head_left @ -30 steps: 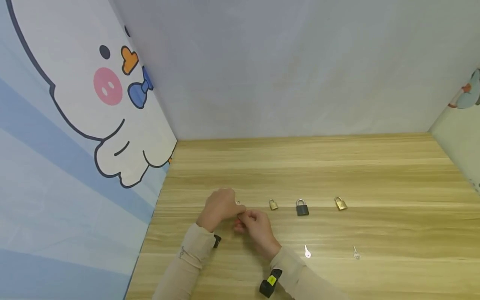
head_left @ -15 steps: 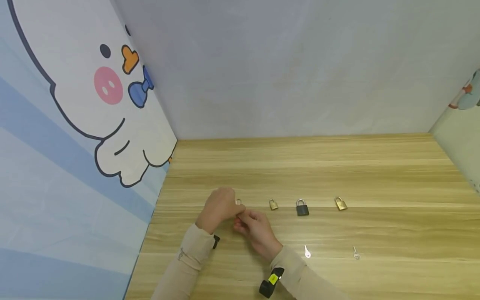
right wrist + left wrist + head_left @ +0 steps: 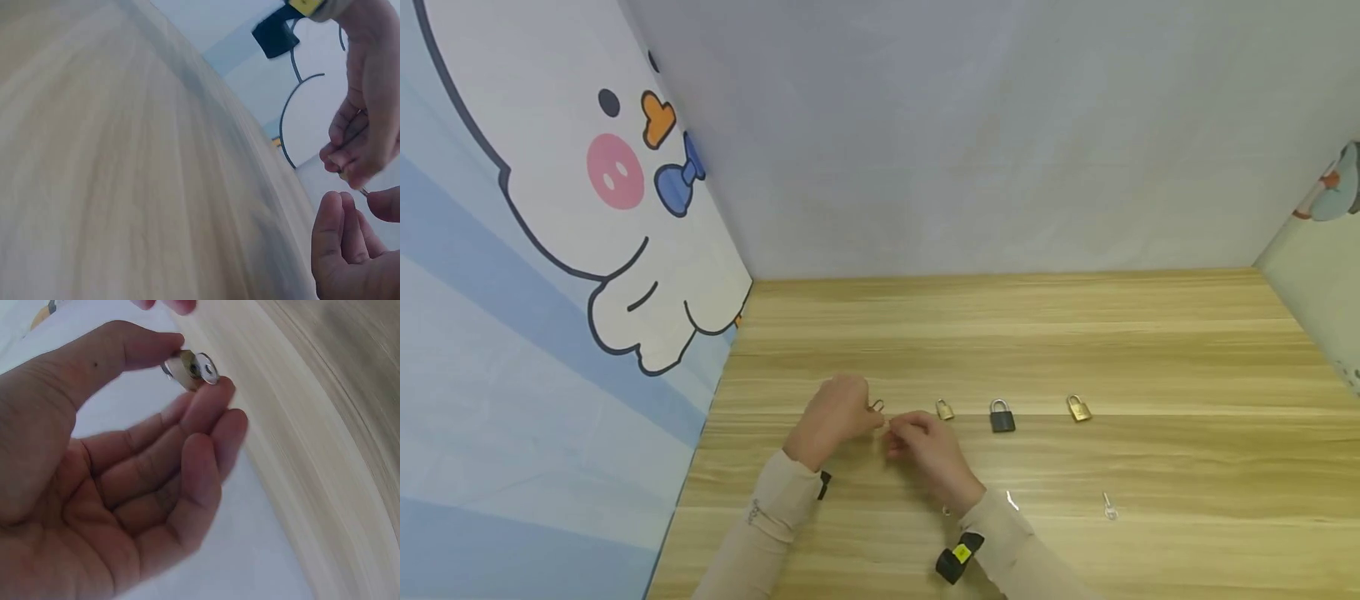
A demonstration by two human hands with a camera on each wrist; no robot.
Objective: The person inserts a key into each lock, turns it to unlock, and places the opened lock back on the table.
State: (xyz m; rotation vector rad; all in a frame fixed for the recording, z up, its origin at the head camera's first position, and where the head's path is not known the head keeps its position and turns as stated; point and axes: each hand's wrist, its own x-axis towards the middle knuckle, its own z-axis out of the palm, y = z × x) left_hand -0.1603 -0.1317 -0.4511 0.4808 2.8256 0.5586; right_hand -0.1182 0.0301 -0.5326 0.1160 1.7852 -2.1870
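Observation:
My left hand [image 3: 838,417] pinches a small brass padlock [image 3: 184,370] between thumb and fingertips. A key [image 3: 207,369] sits in the padlock's keyhole, its round silver head sticking out. In the head view the padlock's shackle [image 3: 877,405] pokes up past my left fingers, while the body is hidden by them. Just to the right, my right hand [image 3: 928,446] hovers with thumb and fingertips apart, close to the key but off it. In the right wrist view its thumb [image 3: 384,204] and fingers face the metal end between the two hands.
On the wooden table [image 3: 1075,333] lie a small brass padlock [image 3: 944,409], a black padlock [image 3: 1002,416] and another brass padlock [image 3: 1078,407] in a row. Nearer lie a key [image 3: 1109,506], a key [image 3: 1012,500] by the right sleeve and one [image 3: 946,510] partly under the forearm.
My right hand has come off the key and shifted slightly right. The padlock in my left hand has tilted a little, and a key beside the right forearm has come into view.

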